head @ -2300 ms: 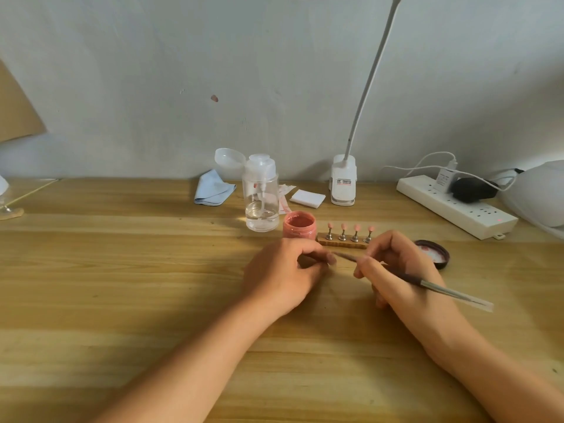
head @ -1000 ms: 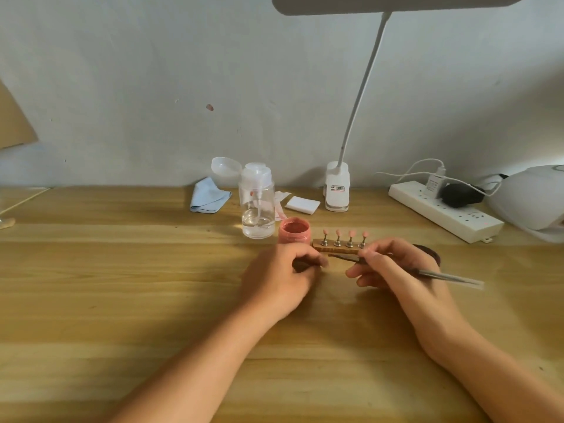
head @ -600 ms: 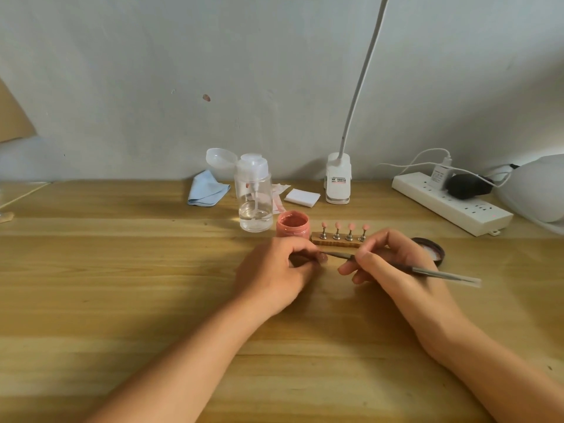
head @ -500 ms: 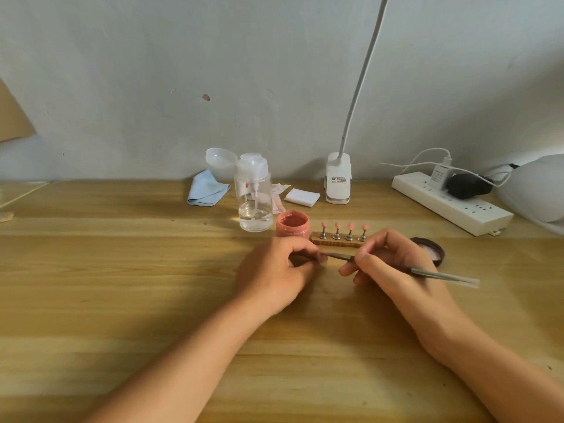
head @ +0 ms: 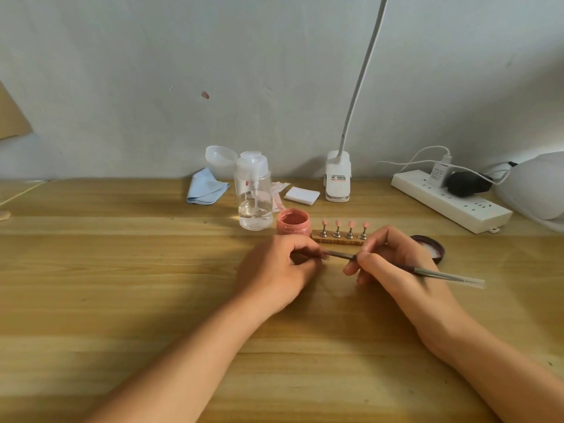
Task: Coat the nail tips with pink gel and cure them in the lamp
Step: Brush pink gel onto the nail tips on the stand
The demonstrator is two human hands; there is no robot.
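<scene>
Edging brush tip into the left fingertips

Right hand (head: pixel 396 264) is gripping the brush (head: pixel 427 271) pen-style; its tip is sitting a shade deeper against the left hand (head: pixel 271 270) than moments ago, otherwise both are holding place on the desk (head: pixel 122 270). Left grip is pinching closed, contents hidden, cannot tell what. Four pink nail tips (head: pixel 343 224) are standing on the holder (head: pixel 335 240) beside the open gel jar (head: pixel 292 221). Likely coating one more; lamp (head: pixel 537 187) is waiting far right
</scene>
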